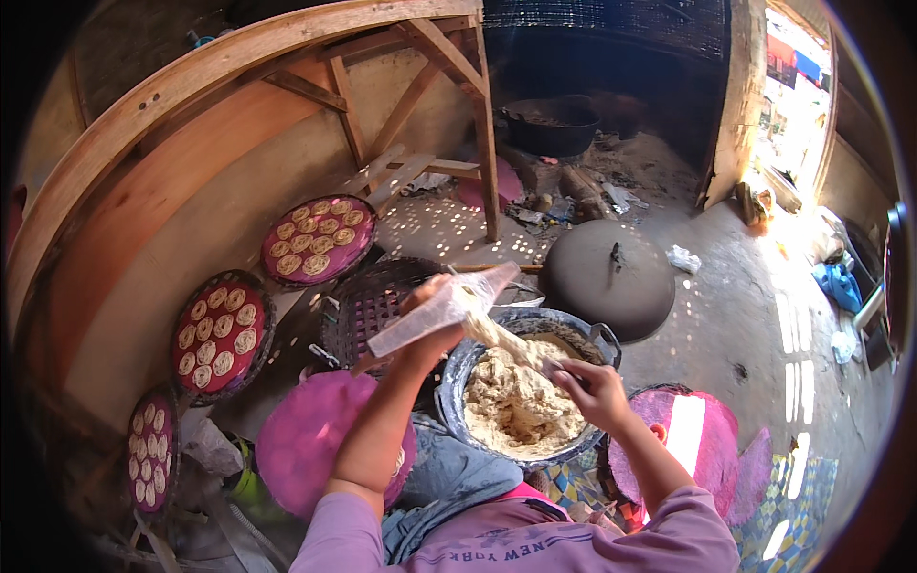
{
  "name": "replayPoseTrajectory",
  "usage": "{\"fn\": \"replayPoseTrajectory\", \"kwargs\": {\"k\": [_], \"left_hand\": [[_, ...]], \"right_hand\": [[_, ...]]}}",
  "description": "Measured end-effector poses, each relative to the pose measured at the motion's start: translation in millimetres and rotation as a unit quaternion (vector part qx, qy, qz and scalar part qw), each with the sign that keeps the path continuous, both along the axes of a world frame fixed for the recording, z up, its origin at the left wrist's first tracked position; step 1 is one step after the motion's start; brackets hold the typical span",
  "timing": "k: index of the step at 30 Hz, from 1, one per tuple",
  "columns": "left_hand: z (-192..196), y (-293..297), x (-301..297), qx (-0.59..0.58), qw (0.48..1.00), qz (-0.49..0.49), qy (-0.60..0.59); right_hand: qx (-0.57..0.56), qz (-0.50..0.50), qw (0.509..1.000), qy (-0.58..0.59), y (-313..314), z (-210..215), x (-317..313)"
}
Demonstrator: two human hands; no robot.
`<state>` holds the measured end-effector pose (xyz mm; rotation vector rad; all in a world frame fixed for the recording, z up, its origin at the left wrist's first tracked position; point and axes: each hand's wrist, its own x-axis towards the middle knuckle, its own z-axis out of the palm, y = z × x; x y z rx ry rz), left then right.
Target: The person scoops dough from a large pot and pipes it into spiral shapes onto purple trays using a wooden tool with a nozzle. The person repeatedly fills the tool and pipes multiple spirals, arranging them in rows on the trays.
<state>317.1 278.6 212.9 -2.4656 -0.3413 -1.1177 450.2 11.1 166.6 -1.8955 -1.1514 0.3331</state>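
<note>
My left hand (441,336) is closed around a whitish translucent plastic bag (406,323), its mouth spread wide and tilted to the right. Gripped in my right hand (594,393) is a spoon (551,367), of which only a short dark part shows. A thick strand of pale dough (501,336) stretches from the spoon to the bag's mouth. Below both hands stands a large dark basin (449,406) with loop handles, holding a heap of soft, pale dough (511,406). The spoon's head is hidden by dough.
Round trays (320,272) with pink liners and dough coils lean along the left wall. A pink round sheet (296,435) lies by my left forearm, another pink round (712,439) on the right. Behind the basin are a dark domed lid (608,277) and a wooden bench (482,124).
</note>
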Motion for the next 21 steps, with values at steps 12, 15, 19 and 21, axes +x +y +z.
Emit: {"fn": "replayPoseTrajectory", "kwargs": {"k": [12,15,19,21], "left_hand": [[61.1,8.3,-104.4,-0.721,0.24,-0.595,-0.262],[18.5,-7.1,-113.3,-0.743,0.168,-0.567,-0.313],[-25.8,-17.0,-185.4,-0.788,0.087,-0.416,-0.446],[-35.4,-29.8,-227.8,-0.799,-0.093,-0.381,-0.457]], "right_hand": [[-0.03,0.384,0.819,0.426,67.6,-54.2,-43.6],[-0.025,0.469,0.322,0.822,89.8,-21.9,-101.7],[-0.127,0.28,0.495,0.813,84.3,14.7,-125.1],[-0.076,0.245,0.667,0.7,84.8,26.5,-117.0]]}}
